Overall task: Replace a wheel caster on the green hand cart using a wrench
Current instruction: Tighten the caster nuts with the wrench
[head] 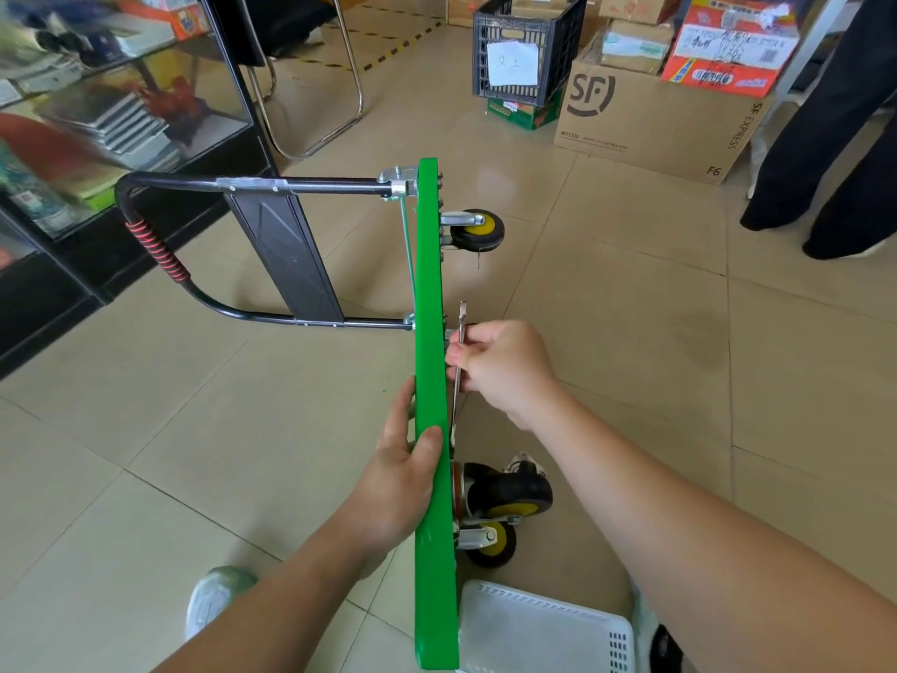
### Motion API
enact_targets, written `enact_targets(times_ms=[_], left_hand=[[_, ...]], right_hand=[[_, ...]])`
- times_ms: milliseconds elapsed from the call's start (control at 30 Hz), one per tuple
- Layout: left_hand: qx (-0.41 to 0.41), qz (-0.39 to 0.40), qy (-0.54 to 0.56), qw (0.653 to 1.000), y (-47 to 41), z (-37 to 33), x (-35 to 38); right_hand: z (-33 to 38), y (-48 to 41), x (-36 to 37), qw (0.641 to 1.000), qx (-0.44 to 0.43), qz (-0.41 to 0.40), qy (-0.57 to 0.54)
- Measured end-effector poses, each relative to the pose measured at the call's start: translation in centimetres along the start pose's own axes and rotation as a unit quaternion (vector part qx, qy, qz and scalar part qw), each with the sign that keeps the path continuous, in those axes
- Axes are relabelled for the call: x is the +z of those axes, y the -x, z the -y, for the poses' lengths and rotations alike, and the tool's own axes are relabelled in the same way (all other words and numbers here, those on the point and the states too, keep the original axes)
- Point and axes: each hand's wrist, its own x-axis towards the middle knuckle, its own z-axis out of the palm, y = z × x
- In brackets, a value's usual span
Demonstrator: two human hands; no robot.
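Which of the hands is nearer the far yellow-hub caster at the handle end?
Right. The right hand grips the wrench on the deck's wheel side, below that far caster. The left hand clamps the green deck edge lower down, farther away.

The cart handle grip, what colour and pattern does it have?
The handle grip is black with red spiral stripes wound around it, seen best in the head view.

"sf express", "f6" on cardboard box [650, 123]
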Motion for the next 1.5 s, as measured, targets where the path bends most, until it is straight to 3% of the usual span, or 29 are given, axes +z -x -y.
enact_targets(times_ms=[433, 533, 700, 1067, 1267, 1400, 1500], left_hand=[[0.005, 0.003, -0.001, 1.000, 0.6, -0.7, 0.2], [0.004, 0.004, 0.001, 1.000, 0.6, -0.7, 0.2], [0.007, 0.002, 0.005, 1.000, 0.5, -0.8, 0.3], [0.015, -0.005, 0.012, 1.000, 0.1, -0.1, 0.1], [0.018, 0.000, 0.022, 1.000, -0.3, 0.3, 0.0], [0.006, 0.004, 0.028, 1.000, -0.3, 0.6, -0.1], [0.000, 0.008, 0.028, 1.000, -0.3, 0.6, -0.2]], right_hand=[[-0.2, 1.4, -2.2, 0.992, -0.002, -0.045, -0.117], [1.0, 1.8, -3.1, 0.994, -0.061, -0.046, -0.079], [0.4, 6.5, -2.8, 0.986, -0.164, 0.023, -0.018], [-4.5, 8.5, -0.5, 0.949, -0.313, -0.039, 0.003], [-2.6, 6.8, 0.2, 0.958, -0.282, -0.007, 0.044], [-1.2, 4.4, 0.1, 0.988, -0.147, -0.045, 0.023], [0.0, 1.8, -0.2, 0.999, -0.034, -0.030, -0.018]])
